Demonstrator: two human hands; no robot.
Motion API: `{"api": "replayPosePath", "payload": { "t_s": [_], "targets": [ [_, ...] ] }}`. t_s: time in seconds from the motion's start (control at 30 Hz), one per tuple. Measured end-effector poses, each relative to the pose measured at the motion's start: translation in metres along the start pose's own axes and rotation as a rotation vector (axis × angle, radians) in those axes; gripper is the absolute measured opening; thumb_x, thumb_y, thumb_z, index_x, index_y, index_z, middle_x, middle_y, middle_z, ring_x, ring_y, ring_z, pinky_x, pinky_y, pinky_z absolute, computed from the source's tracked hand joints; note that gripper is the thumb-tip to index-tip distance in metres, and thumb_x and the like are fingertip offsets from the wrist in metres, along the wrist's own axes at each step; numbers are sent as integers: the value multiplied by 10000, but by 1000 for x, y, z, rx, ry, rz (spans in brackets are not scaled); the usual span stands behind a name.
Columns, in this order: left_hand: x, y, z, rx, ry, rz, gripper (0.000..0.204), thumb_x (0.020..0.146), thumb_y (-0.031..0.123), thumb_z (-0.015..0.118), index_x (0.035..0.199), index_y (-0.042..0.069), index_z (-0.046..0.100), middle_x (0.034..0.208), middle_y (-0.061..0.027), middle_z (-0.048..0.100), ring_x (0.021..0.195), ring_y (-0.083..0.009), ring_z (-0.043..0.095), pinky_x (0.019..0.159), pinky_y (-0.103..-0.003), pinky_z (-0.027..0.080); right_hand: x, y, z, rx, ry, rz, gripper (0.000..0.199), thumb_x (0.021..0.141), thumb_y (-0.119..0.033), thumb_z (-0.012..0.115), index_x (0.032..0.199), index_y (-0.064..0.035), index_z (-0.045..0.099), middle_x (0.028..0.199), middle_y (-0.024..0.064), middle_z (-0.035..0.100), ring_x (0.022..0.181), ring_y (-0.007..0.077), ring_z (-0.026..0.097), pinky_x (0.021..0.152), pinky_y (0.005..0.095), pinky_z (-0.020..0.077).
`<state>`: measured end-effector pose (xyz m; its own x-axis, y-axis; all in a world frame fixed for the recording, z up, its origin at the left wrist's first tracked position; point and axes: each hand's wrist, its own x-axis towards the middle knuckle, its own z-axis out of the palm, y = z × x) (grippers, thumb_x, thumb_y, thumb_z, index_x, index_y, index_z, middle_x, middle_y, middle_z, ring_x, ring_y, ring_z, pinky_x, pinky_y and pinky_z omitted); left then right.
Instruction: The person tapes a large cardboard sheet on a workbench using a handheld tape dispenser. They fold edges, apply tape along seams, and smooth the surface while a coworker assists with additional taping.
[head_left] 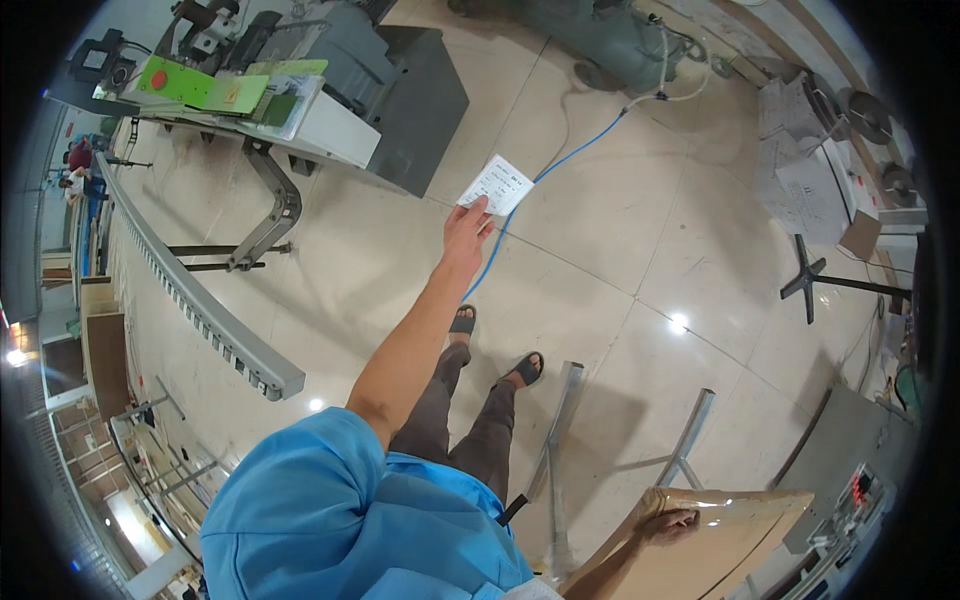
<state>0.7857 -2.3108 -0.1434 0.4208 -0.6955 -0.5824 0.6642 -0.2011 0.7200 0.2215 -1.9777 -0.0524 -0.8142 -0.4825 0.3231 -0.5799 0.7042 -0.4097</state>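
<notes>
My left hand (466, 238) is stretched out in front of me. Its thumb and fingers pinch a small white paper slip (497, 184) with dark print, tilted and held up over the floor. At the lower right, my right hand (670, 527) lies against the top of a brown cardboard box (735, 540) covered with shiny tape. The fingers of that hand look curled in, and whatever they may hold is hidden.
A grey machine (345, 60) with a green panel stands at the upper left. From it a long grey rail (200, 290) runs toward me. A blue hose (580, 148) crosses the tiled floor. Metal stand legs (553, 430) rise near my feet; a black-footed stand (806, 279) is at right.
</notes>
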Motion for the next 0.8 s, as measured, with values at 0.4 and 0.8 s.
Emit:
{"api": "replayPosePath", "payload": {
  "t_s": [0.4, 0.8],
  "targets": [
    [-57, 49, 20, -199, -46, 23, 307, 982, 289, 709, 1245, 189, 585, 1152, 13, 648, 1106, -151, 587, 931, -367, 456, 10, 17, 2, -29, -55, -85, 382, 1031, -295, 487, 1221, 18, 596, 1128, 198, 638, 1024, 365, 624, 869, 463, 501],
    [-86, 110, 36, -335, -119, 108, 298, 992, 269, 681, 1258, 188, 575, 1193, -3, 634, 1124, -171, 564, 963, -388, 432, 8, 12, 3, 59, -23, -50, 361, 1027, -290, 445, 1164, 6, 600, 1084, 201, 625, 998, 377, 609, 857, 493, 469]
  ]
}}
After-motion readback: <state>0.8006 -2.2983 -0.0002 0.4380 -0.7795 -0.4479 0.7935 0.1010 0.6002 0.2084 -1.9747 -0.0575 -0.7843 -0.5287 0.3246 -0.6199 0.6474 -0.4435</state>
